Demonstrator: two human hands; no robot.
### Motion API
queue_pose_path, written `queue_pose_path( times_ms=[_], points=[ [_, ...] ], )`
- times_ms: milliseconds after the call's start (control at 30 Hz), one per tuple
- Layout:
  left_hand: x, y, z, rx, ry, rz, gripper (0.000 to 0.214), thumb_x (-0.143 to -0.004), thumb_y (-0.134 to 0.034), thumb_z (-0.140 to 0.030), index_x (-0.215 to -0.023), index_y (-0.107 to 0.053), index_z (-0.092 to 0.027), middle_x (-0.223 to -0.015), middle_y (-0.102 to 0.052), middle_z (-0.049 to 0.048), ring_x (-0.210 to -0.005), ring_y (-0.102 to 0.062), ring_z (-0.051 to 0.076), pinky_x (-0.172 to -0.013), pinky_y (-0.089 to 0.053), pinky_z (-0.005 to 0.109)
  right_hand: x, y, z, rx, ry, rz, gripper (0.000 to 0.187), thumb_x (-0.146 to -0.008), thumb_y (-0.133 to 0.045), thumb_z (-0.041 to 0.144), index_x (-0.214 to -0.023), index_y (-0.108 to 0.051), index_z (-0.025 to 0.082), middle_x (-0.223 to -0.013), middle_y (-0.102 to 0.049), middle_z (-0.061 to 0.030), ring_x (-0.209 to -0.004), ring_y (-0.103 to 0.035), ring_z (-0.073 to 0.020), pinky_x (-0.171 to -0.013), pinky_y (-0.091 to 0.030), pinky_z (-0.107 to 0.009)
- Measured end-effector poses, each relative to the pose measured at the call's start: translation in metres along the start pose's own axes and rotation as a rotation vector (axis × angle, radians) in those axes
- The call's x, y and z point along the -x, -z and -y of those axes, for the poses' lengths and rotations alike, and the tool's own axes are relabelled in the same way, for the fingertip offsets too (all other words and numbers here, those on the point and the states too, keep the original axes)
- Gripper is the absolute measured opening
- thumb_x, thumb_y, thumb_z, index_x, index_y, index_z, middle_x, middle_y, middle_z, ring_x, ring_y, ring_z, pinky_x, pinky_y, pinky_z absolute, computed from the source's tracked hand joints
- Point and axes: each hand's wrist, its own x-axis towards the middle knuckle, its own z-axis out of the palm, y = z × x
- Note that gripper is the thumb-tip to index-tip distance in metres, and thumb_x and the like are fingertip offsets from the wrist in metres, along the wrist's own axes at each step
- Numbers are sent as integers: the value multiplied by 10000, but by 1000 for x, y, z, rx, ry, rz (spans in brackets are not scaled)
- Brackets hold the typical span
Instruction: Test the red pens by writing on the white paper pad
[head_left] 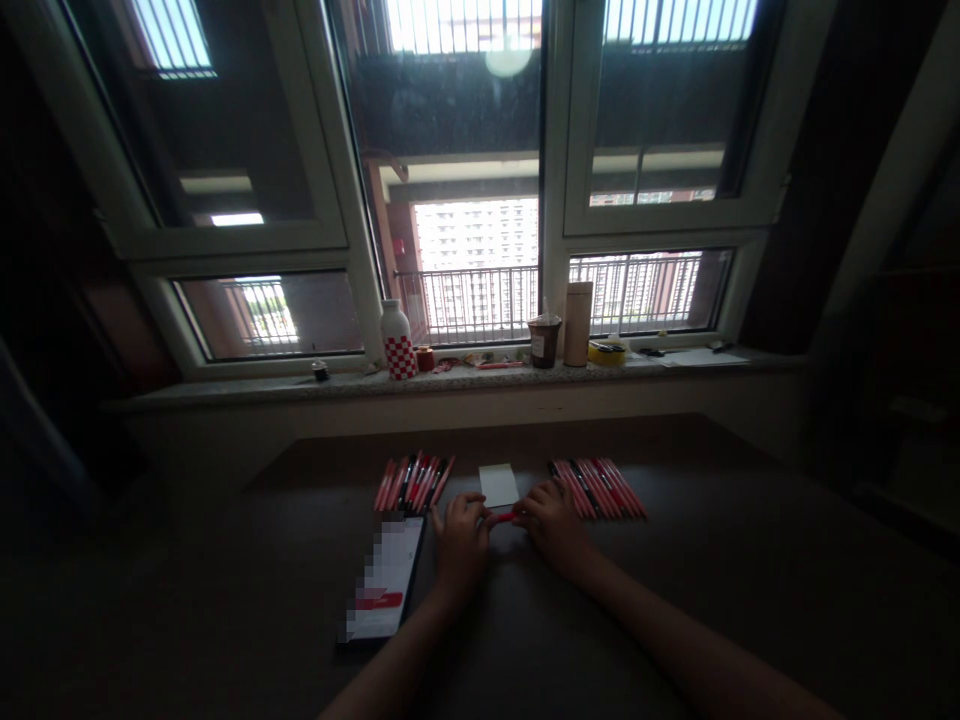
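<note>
Between my hands, low over the dark table, a short stretch of a red pen [504,517] shows. My left hand [463,538] pinches its left end, and my right hand [553,518] has fingers closed around its right end. Just beyond them lies a small square of white paper [498,484]. A row of pink, red and black pens [411,482] is laid out beyond my left hand. To the right, a second row of similar pens [604,488] lies past my right hand, close to its fingers.
Left of my left forearm rests a dark-framed tablet or phone [390,580], its screen partly blurred. Along the windowsill stand a red-checked white bottle [398,340], a cup with a dark drink [544,340], a tan cylinder [577,323] and yellow tape [606,353].
</note>
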Motion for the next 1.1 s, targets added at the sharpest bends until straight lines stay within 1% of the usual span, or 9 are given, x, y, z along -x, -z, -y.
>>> queue_pose_path(
  times_ms=[167, 233, 333, 467, 567, 633, 733, 800, 1100],
  points=[
    [0, -2, 1, 8, -15, 19, 137, -837, -461, -206, -812, -595, -211, -1122, -602, 59, -1118, -511, 228, -1094, -144, 590, -1, 0, 0, 21, 17, 24, 97, -885, -586, 280, -910, -676, 253, -884, -671, -5, -982, -506, -210, -1017, -205, -434],
    [-1, -3, 2, 13, -27, 21, 133, -835, -458, -188, -815, -588, -203, -1103, -594, 64, -1102, -514, 225, -1082, -204, 557, -1, -1, 0, 24, 25, 31, 107, -888, -580, 287, -914, -679, 256, -876, -679, -8, -981, -504, -217, -1003, -214, -436],
    [-2, -4, 3, 10, -56, 16, 133, -828, -457, -162, -814, -585, -196, -1074, -585, 68, -1073, -524, 217, -1038, -304, 474, 0, -2, -1, 16, 32, 35, 116, -897, -565, 278, -905, -679, 265, -863, -686, -7, -977, -504, -226, -991, -213, -449],
    [-2, -6, 4, -10, -47, -4, 146, -831, -445, -153, -826, -585, -192, -1058, -579, 70, -1046, -527, 218, -987, -349, 424, 0, -2, -1, -4, 22, 37, 140, -911, -539, 264, -891, -678, 264, -862, -691, -5, -982, -507, -232, -990, -212, -464],
    [-2, -6, 4, -28, -19, -17, 157, -835, -435, -158, -827, -590, -185, -1051, -576, 70, -1022, -523, 219, -958, -363, 406, 0, -2, -1, -45, 9, 18, 143, -905, -549, 306, -989, -658, 267, -911, -692, -14, -1010, -505, -236, -996, -225, -462],
    [-3, -5, 4, -34, 3, -21, 164, -839, -431, -168, -827, -593, -182, -1042, -577, 71, -1015, -522, 220, -955, -363, 403, 0, -2, -1, -66, -10, -1, 166, -887, -578, 302, -1035, -636, 255, -934, -690, -17, -1013, -511, -231, -1013, -218, -464],
    [-4, -5, 4, -33, 30, -21, 169, -840, -426, -173, -822, -594, -182, -1038, -579, 72, -1016, -523, 220, -966, -355, 407, -1, -2, -1, -58, -42, -23, 92, -879, -587, 252, -953, -641, 239, -928, -684, -11, -1001, -520, -221, -1033, -193, -469],
    [-4, -4, 4, -29, 33, -17, 168, -837, -425, -165, -818, -591, -183, -1042, -581, 71, -1018, -522, 218, -968, -352, 405, -1, -3, -1, -42, -48, -32, 66, -881, -584, 240, -896, -648, 239, -927, -679, -8, -1000, -520, -221, -1028, -199, -463],
    [-4, -7, 6, 10, -25, 8, 165, -829, -413, -111, -835, -566, -172, -1043, -582, 77, -1022, -504, 219, -948, -353, 401, 0, -6, -4, 7, -1, -37, 70, -869, -608, 227, -880, -668, 259, -868, -696, 10, -995, -521, -235, -1022, -174, -493]
  ],
)
